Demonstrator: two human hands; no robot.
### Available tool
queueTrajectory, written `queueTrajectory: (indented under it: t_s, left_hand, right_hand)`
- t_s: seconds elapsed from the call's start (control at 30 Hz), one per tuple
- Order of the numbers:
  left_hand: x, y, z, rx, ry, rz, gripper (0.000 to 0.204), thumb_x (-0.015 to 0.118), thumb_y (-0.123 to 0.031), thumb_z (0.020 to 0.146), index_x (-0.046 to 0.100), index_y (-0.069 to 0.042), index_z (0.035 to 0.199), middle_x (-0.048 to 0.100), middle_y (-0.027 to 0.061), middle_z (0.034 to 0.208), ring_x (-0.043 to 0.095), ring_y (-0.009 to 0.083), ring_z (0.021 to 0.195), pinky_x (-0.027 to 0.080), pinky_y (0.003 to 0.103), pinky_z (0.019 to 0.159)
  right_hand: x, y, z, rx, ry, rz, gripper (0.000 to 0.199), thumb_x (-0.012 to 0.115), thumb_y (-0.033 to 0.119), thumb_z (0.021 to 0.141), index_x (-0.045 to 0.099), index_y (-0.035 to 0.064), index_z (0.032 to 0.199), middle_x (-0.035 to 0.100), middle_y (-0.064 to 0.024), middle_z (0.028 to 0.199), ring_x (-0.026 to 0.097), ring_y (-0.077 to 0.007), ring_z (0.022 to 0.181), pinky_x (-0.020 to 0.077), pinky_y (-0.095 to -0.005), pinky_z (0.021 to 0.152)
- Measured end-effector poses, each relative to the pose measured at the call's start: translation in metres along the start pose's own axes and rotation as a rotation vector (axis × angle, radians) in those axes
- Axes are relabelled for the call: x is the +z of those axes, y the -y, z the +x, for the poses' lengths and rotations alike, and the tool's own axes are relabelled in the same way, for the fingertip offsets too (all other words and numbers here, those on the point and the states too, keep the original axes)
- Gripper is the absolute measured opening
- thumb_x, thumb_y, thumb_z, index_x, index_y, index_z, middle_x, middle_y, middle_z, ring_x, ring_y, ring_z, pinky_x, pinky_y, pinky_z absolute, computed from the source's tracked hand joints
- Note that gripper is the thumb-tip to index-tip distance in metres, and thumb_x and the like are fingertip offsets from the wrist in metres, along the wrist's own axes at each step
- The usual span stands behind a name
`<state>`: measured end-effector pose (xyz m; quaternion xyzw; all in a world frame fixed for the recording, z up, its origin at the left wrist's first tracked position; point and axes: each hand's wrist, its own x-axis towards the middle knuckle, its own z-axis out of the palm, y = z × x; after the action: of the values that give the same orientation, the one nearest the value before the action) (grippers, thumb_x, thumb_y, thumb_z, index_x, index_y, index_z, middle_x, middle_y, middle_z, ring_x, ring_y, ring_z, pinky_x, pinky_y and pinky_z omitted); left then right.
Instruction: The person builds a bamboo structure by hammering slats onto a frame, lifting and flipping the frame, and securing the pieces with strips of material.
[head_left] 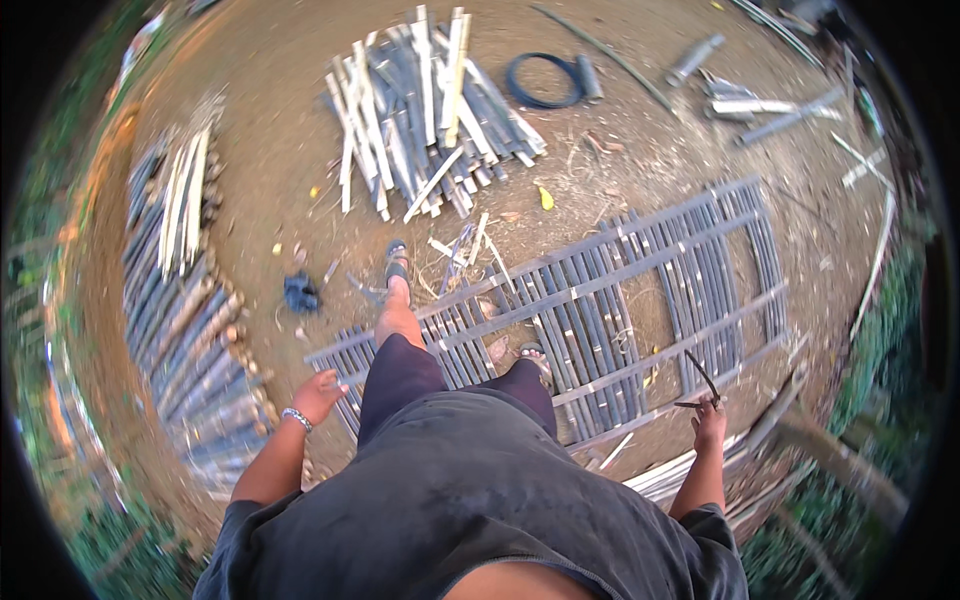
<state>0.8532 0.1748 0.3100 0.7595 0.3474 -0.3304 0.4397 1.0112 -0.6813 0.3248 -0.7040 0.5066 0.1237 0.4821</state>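
Bamboo panel looks mostly put together already: lots of slats lying across the long rails on the dirt, with a gap still open around the middle right. Right hand is closed around a knife, held over the panel's near edge. Left hand hangs loose and empty. Big pile of split bamboo sits unused further out.
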Motion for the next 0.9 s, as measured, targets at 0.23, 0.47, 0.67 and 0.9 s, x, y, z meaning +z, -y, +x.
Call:
queueTrajectory:
  t_s: [0.23, 0.47, 0.67, 0.9]
  left_hand:
    - [-0.094, -0.105, 0.244, 0.270, 0.259, 0.447, 0.068, 0.072, -0.031, 0.095, 0.044, 0.003, 0.148, 0.058, 0.0229, 0.142, 0.062, 0.0279, 0.125, 0.048, 0.036, 0.105]
    - [-0.159, -0.063, 0.340, 0.185, 0.411, 0.011, 0.068, 0.071, -0.031, 0.095, 0.043, 0.001, 0.149, 0.051, 0.0217, 0.149, 0.056, 0.0342, 0.132, 0.045, 0.041, 0.109]
    - [-0.137, -0.114, 0.327, 0.409, 0.538, 0.279, 0.067, 0.071, -0.030, 0.095, 0.044, 0.001, 0.148, 0.052, 0.0215, 0.148, 0.054, 0.0302, 0.134, 0.043, 0.041, 0.111]
    - [0.042, -0.188, 0.278, 1.156, 0.353, 0.276, 0.068, 0.070, -0.024, 0.091, 0.043, -0.001, 0.149, 0.048, 0.0254, 0.148, 0.048, 0.0369, 0.137, 0.031, 0.044, 0.118]
  right_hand:
    - [0.004, -0.171, -0.234, 0.272, -0.465, 0.182, 0.019, 0.062, 0.033, 0.101, 0.059, 0.0144, 0.105, 0.060, 0.0013, 0.082, 0.052, -0.0141, 0.062, 0.0427, -0.0356, 0.055]
    - [0.180, -0.165, -0.374, 0.456, -0.366, -0.315, 0.030, 0.062, 0.033, 0.099, 0.063, 0.0074, 0.116, 0.065, -0.0073, 0.082, 0.063, -0.0210, 0.063, 0.0490, -0.0425, 0.053]
    - [0.311, -0.062, -0.291, -0.759, -0.058, -1.193, 0.039, 0.058, 0.032, 0.102, 0.061, 0.0003, 0.125, 0.064, -0.0131, 0.089, 0.061, -0.0223, 0.071, 0.0530, -0.0376, 0.066]
    - [0.509, 0.088, -0.256, 0.126, 0.464, -0.709, 0.042, 0.060, 0.040, 0.101, 0.066, -0.0010, 0.109, 0.071, -0.0212, 0.093, 0.069, -0.0324, 0.089, 0.0522, -0.0429, 0.082]
